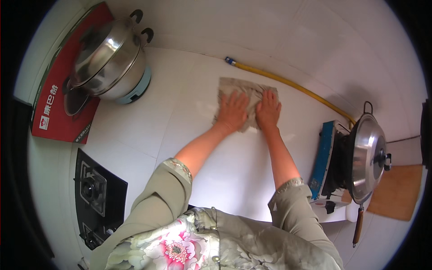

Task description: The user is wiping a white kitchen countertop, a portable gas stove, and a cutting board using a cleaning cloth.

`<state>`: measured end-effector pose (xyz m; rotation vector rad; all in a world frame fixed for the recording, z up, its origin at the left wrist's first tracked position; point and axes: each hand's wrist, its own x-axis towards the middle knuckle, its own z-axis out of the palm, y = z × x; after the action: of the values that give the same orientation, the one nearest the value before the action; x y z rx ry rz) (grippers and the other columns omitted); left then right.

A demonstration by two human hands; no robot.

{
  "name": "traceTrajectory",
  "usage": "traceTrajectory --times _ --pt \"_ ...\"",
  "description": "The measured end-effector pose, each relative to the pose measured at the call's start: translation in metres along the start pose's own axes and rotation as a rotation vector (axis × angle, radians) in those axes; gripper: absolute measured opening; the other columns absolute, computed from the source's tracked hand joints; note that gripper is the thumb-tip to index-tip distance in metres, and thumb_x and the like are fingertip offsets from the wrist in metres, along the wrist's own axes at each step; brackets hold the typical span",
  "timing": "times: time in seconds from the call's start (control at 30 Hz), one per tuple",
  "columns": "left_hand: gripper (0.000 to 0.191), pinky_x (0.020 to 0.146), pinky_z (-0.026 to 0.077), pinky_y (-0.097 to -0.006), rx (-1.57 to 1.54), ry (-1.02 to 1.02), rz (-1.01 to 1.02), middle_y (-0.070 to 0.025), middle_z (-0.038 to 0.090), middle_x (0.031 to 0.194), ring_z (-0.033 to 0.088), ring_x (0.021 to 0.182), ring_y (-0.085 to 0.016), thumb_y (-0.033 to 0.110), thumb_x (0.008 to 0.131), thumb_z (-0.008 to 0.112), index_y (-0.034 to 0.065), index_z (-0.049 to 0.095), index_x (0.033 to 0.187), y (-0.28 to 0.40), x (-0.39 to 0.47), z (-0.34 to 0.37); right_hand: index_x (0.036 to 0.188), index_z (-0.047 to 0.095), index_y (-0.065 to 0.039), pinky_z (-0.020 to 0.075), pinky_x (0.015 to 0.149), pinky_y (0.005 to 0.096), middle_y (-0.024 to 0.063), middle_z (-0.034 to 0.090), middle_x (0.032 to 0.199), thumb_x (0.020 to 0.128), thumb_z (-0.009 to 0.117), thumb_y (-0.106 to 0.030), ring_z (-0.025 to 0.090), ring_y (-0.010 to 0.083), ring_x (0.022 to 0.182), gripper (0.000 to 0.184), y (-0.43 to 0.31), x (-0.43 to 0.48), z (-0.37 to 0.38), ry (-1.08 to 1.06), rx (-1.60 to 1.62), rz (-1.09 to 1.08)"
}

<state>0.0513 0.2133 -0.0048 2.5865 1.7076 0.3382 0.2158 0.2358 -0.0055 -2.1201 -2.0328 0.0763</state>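
Note:
A grey-brown cloth [229, 83] lies spread and wrinkled on the white countertop [202, 148]. My left hand [233, 109] rests flat on the cloth's left part, palm down, fingers apart. On the right part of the cloth lies my right hand [269, 109], also palm down, its fingers mostly side by side. Neither hand is closed around the cloth. Its lower middle edge shows between my wrists.
A yellow hose [287, 80] runs along the wall. At left are a steel steamer pot [111, 57], a red box [64, 111] and a black gas hob [98, 195]. At right, a lidded wok [368, 158] sits on a blue-sided stove [320, 158], beside a brown board [398, 192].

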Motion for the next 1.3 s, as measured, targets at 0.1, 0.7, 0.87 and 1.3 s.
traceTrajectory --times 0.1,0.7,0.87,1.3 --pt "0.058 0.116 0.015 -0.0614 -0.053 -0.062 0.221 -0.0075 0.034 0.157 0.024 0.146 -0.032 0.033 0.095 0.047 0.0096 0.041 0.148 0.061 -0.021 0.009 0.149 0.037 -0.006 0.0150 0.119 0.0532 0.0095 0.030 0.159 0.098 0.039 -0.024 0.022 0.0263 0.148 0.054 0.049 -0.059 -0.017 0.021 -0.012 0.102" --pt "0.066 0.119 0.005 -0.0591 -0.185 -0.180 0.625 -0.0116 0.040 0.152 0.022 0.148 -0.033 0.039 0.088 0.058 0.0057 0.046 0.143 0.085 -0.277 -0.038 0.131 0.052 -0.001 0.0231 0.115 0.0558 0.0171 0.035 0.155 0.085 0.059 -0.020 0.029 0.0330 0.145 0.051 -0.005 -0.359 -0.027 0.144 0.023 0.042" --pt "0.067 0.117 0.010 -0.0612 -0.077 -0.140 0.358 -0.0123 0.039 0.153 0.022 0.148 -0.034 0.040 0.088 0.058 0.0052 0.044 0.144 0.049 -0.301 -0.053 0.144 0.043 -0.004 0.0270 0.112 0.0574 0.0167 0.036 0.154 0.089 0.059 -0.034 0.033 0.0320 0.143 0.065 -0.046 -0.360 -0.035 0.169 0.068 -0.115" --pt "0.064 0.114 0.014 -0.0658 -0.103 -0.052 0.391 -0.0110 0.032 0.158 0.020 0.148 -0.036 0.036 0.092 0.052 0.0050 0.040 0.147 0.182 -0.262 -0.021 0.140 0.046 -0.002 0.0234 0.116 0.0533 0.0163 0.040 0.152 0.089 0.056 -0.021 0.032 0.0300 0.144 0.055 0.084 -0.360 -0.038 0.245 -0.004 0.060"
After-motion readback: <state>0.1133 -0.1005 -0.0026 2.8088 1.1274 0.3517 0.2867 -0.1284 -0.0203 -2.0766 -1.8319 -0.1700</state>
